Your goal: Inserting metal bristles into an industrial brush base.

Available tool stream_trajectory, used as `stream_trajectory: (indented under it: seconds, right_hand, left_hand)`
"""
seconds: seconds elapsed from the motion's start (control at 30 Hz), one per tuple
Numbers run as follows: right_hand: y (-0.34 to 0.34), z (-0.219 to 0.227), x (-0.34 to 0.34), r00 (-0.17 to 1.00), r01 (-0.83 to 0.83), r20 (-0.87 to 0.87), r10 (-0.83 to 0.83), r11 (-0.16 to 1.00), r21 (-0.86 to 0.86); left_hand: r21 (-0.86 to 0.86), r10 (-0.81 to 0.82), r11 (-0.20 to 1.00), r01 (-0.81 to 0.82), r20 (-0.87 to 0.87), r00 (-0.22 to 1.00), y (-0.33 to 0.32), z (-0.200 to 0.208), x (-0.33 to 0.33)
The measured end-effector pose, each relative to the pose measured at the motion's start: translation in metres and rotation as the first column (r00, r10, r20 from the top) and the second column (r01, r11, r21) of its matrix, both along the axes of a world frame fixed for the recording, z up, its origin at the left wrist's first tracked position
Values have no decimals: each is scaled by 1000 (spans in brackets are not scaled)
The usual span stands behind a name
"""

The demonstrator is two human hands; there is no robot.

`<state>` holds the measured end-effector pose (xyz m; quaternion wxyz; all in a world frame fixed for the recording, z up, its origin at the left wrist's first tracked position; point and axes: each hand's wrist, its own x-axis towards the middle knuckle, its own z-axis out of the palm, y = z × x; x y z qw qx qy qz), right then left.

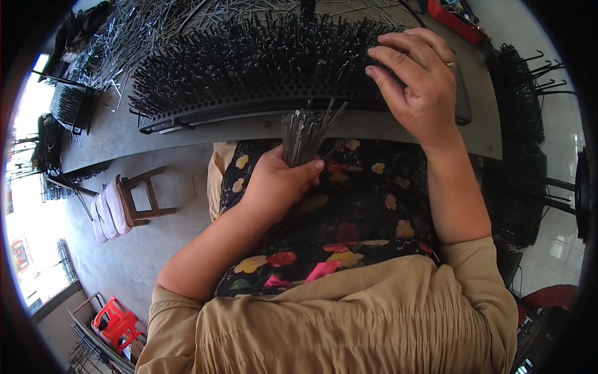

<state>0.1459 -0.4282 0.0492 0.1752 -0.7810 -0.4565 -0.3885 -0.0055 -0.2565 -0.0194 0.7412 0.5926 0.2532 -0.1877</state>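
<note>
My left hand is closed around a bundle of thin metal rods, held upright over my lap with the tips fanning out at the top. In front of it, on the table, stands a long black perforated rack, densely filled with dark hooked rods. My right hand, wearing a ring, is raised over the rack's right end. Its fingers are curved, thumb and fingertips apart, and I see nothing held between them. Part of the rods behind this hand is hidden.
Loose metal rods lie heaped across the far side of the grey table. A wooden stool with a pale cushion stands at the left, a red plastic stool lower left. Dark racks of rods flank the right. A red tray sits at the far right.
</note>
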Motion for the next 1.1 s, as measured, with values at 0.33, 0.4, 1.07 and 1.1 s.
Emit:
stream_trajectory:
  seconds: [0.33,0.4,1.07,1.1]
  right_hand:
    - [-1,-4,10,992,-87,-100,82,995,-41]
    - [-6,-14,19,984,-158,-75,160,987,33]
    - [-6,-38,-44,106,169,-823,558,805,568]
    - [-10,-40,-42,82,215,-832,549,805,553]
  left_hand:
    - [-15,10,1000,-10,4,1000,2,0,0]
    - [10,21,1000,-21,2,1000,2,3,-2]
    - [-10,-138,990,140,81,987,-7,19,9]
    - [18,-162,987,161,66,985,-8,18,9]
